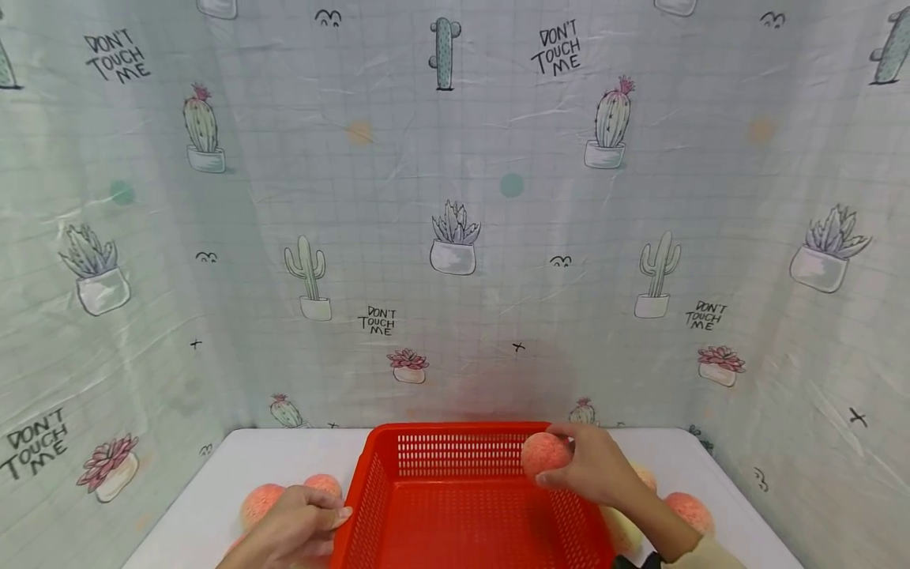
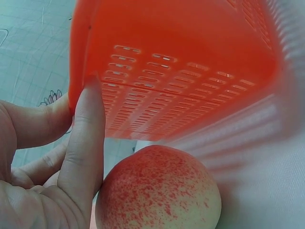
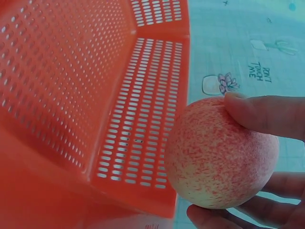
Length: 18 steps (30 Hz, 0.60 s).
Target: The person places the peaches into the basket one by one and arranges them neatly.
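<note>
Peaches lay on the counter just left of and beyond the left grip, which was closed, thumb and fingers pinching the left rim of a red basket. A light, level pinch there seemed best, since a steady rim would likely guard against tipping or sliding. The right grip was parted only to fruit's width, thumb and fingers curved around a single peach near the basket's far right corner; how high it hung above the rim, I could not tell. Such flesh probably bruised easily, so spread fingertips and slight pressure looked right, with the knuckles clear of the perforated wall. More fruit, partly hidden, lay right of the basket, around the right forearm. As for writing, the curtain behind both grips read "DON'T TOUCH ME", repeated from left of the left grip across to above and right of the right one. No brand could be read on basket or fruit; small marks low in the right wrist view were cut off and unreadable.
</note>
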Each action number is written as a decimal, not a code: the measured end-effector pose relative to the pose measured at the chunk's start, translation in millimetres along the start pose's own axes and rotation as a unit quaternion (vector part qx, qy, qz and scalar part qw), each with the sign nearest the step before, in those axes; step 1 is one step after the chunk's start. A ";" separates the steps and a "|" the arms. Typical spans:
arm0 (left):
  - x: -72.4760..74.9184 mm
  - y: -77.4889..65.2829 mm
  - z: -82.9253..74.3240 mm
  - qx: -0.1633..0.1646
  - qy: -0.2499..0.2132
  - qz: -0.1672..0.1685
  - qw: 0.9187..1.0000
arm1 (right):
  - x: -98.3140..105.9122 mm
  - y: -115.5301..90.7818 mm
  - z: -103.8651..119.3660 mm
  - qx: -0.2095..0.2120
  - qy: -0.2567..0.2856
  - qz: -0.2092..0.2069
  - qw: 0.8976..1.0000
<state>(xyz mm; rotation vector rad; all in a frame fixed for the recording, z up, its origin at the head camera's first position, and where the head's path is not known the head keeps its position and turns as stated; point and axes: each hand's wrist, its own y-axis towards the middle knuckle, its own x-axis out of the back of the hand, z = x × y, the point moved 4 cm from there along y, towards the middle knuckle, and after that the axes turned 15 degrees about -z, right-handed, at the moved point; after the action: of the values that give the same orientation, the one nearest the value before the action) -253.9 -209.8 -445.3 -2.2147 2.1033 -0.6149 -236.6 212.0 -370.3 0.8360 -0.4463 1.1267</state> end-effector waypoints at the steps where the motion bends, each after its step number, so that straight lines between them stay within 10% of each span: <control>1: 0.7 -0.4 0.6 -0.004 -0.006 0.014 1.000 | -1.3 0.5 0.1 0.001 0.003 0.005 1.000; 6: 4.7 -1.5 1.4 -0.014 -0.021 0.054 0.998 | -6.6 4.3 1.6 0.020 0.004 0.027 0.999; 18: 8.5 0.5 2.1 -0.015 0.020 0.023 0.999 | -16.2 23.5 1.3 0.036 0.043 0.077 0.995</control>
<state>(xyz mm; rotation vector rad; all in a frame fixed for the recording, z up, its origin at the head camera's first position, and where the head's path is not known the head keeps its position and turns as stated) -253.6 -218.5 -445.2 -2.1792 2.1899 -0.6346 -264.3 205.4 -372.3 0.8222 -0.4055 1.3239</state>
